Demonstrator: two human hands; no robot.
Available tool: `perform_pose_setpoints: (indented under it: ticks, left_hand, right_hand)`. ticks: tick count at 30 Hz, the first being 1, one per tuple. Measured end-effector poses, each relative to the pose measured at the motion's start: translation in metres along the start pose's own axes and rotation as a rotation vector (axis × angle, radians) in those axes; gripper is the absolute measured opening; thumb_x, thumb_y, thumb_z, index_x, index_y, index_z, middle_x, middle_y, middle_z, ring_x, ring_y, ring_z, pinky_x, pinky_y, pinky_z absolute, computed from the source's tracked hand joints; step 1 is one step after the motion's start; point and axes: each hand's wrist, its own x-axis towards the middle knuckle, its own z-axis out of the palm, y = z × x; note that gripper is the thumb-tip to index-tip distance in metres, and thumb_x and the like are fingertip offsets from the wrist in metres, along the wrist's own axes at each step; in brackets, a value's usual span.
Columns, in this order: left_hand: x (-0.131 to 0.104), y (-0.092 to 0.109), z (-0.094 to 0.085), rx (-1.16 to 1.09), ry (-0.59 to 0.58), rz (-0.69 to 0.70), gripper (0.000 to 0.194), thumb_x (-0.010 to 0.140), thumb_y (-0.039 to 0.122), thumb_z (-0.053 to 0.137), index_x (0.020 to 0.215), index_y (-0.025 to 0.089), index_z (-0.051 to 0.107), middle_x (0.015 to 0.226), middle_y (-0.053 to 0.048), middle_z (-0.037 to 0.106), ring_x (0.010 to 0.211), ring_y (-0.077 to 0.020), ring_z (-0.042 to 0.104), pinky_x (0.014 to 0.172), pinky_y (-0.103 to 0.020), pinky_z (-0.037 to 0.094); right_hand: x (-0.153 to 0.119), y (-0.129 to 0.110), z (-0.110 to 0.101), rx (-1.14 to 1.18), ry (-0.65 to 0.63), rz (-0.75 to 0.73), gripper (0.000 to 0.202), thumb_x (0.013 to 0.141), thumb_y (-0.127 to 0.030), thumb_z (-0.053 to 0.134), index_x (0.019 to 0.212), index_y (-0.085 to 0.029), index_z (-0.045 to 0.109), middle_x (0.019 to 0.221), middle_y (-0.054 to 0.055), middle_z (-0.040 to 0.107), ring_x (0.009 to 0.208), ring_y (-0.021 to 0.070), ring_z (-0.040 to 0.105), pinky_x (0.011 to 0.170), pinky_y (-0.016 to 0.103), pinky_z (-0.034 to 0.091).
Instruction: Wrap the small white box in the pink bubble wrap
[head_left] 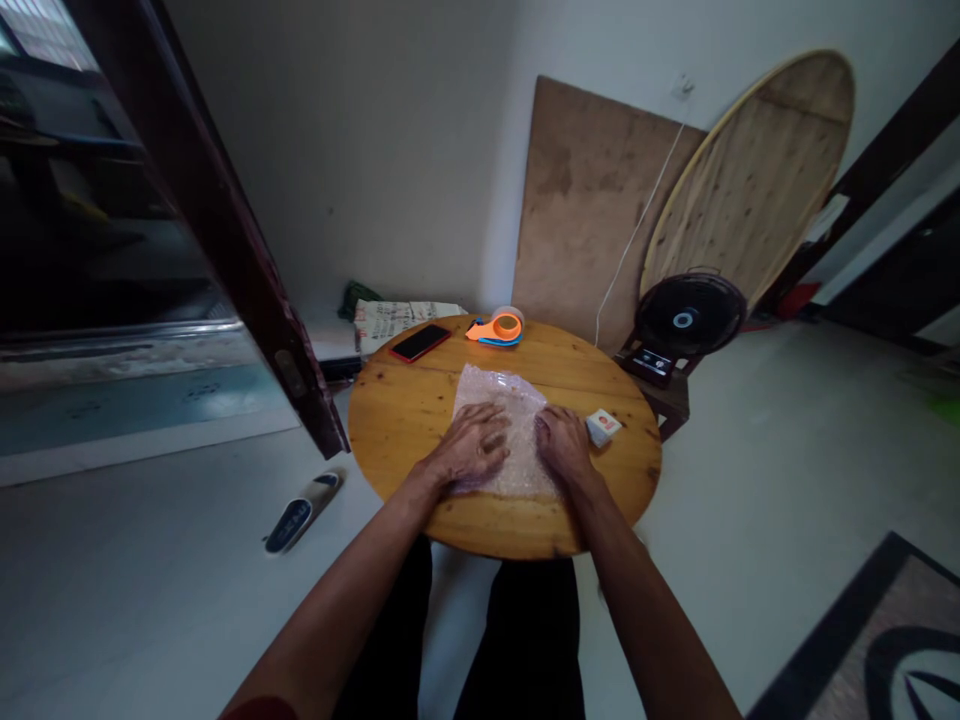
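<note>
A sheet of clear bubble wrap (501,400) lies on the round wooden table (397,420) in front of me. My left hand (471,446) rests flat on the sheet's near left part, fingers spread. My right hand (562,446) presses down on its near right edge, fingers curled onto the wrap. A small white box (602,426) sits just right of my right hand. Farther back lie a phone in a red case (420,342) and an orange and blue tape dispenser (496,329).
A black fan (688,316) stands behind the table on the right. A brown board (592,190) and a round wooden tabletop (750,170) lean on the wall. A slipper (302,511) lies on the floor at left, near a dark door frame (225,230). A rug (877,640) is at lower right.
</note>
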Motion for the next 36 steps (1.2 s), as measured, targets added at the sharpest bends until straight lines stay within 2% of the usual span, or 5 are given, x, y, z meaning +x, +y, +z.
perform_pose_setpoints:
  ticks: [10,18,23,29,36]
  left_hand:
    - [0.000,0.003,0.003,-0.024,-0.157,0.087,0.055,0.083,0.054,0.059,0.127,0.022,0.060,0.144,-0.013,0.048,0.138,-0.0301,0.038,0.112,-0.048,0.029]
    - [-0.001,0.004,0.002,-0.036,-0.144,0.080,0.055,0.079,0.053,0.064,0.125,0.025,0.061,0.144,-0.010,0.049,0.137,-0.0298,0.038,0.112,-0.048,0.028]
    - [-0.001,0.004,0.000,-0.038,-0.148,0.084,0.053,0.078,0.051,0.065,0.124,0.024,0.063,0.143,-0.010,0.050,0.137,-0.0293,0.039,0.112,-0.047,0.029]
    - [0.000,0.005,-0.001,-0.038,-0.161,0.078,0.054,0.078,0.051,0.065,0.125,0.025,0.062,0.144,-0.010,0.049,0.136,-0.0291,0.039,0.113,-0.046,0.027]
    - [0.000,0.006,-0.002,-0.053,-0.136,0.074,0.053,0.077,0.050,0.065,0.125,0.027,0.061,0.143,-0.008,0.050,0.134,-0.0292,0.042,0.112,-0.047,0.028]
  right_hand:
    - [-0.001,0.001,0.000,0.030,0.091,-0.026,0.025,0.089,-0.018,0.046,0.098,-0.016,0.069,0.109,0.009,0.068,0.104,0.0229,0.054,0.090,0.033,0.034]
    - [-0.002,0.011,-0.015,0.007,0.421,0.228,0.037,0.083,-0.022,0.050,0.116,-0.017,0.064,0.136,0.011,0.055,0.123,0.0294,0.044,0.102,0.045,0.030]
    - [-0.010,0.026,-0.025,0.052,0.308,0.508,0.054,0.079,-0.029,0.052,0.131,-0.015,0.051,0.132,0.016,0.056,0.120,0.0329,0.048,0.097,0.050,0.035]
    - [-0.014,0.041,-0.026,0.117,0.188,0.627,0.042,0.077,-0.027,0.051,0.116,-0.016,0.061,0.113,0.014,0.065,0.106,0.0302,0.058,0.092,0.046,0.041]
    - [-0.007,0.024,-0.047,0.888,0.467,0.416,0.054,0.069,-0.040,0.065,0.117,-0.014,0.060,0.110,0.012,0.067,0.097,0.0255,0.062,0.088,0.040,0.048]
